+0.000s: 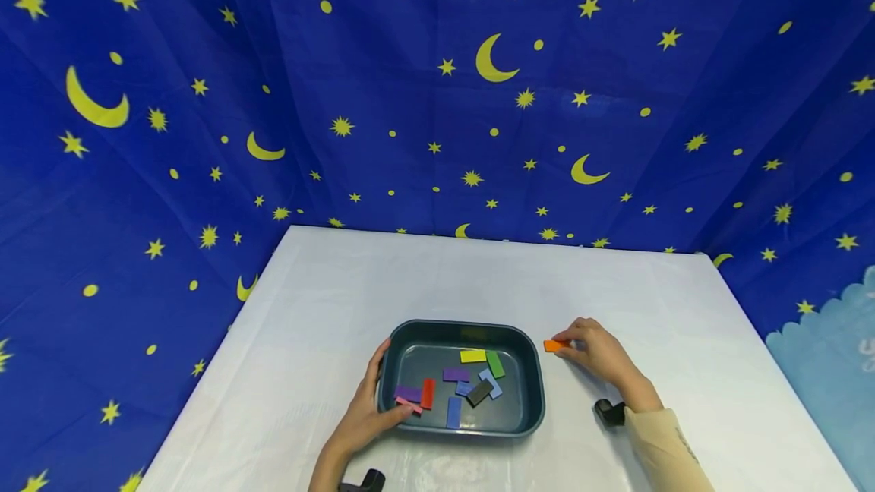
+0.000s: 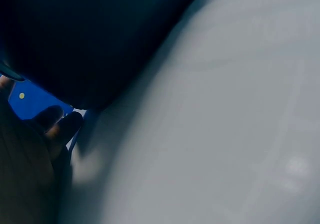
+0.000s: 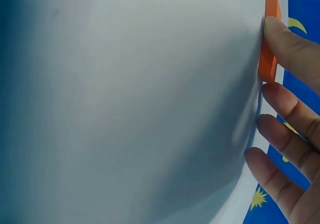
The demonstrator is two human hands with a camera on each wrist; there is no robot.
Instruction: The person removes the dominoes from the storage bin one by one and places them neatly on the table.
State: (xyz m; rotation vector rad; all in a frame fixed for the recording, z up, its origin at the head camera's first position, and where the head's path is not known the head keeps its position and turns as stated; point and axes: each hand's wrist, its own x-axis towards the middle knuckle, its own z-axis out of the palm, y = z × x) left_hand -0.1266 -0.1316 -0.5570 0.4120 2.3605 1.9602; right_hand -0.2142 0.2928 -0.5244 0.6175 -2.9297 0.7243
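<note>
A dark blue-grey plastic basin (image 1: 509, 410) sits near the front of the white table. My left hand (image 1: 362, 414) grips its left wall, thumb over the rim and fingers outside. In the left wrist view the basin's outer wall (image 2: 100, 38) looks very dark, with part of the left hand (image 2: 30, 169) in shadow. To the right of the basin, my right hand (image 1: 598, 351) pinches an orange rectangular block (image 1: 552, 345) close to the tabletop. The right wrist view shows the thumb on the orange block (image 3: 269, 43); its other fingers are spread below.
Inside the basin lie several coloured blocks, among them a yellow block (image 1: 472, 356), a green block (image 1: 495, 364), a black block (image 1: 480, 393) and a red block (image 1: 428, 393). Blue star-patterned cloth (image 1: 437, 97) surrounds the white table (image 1: 328, 272) at the back and sides.
</note>
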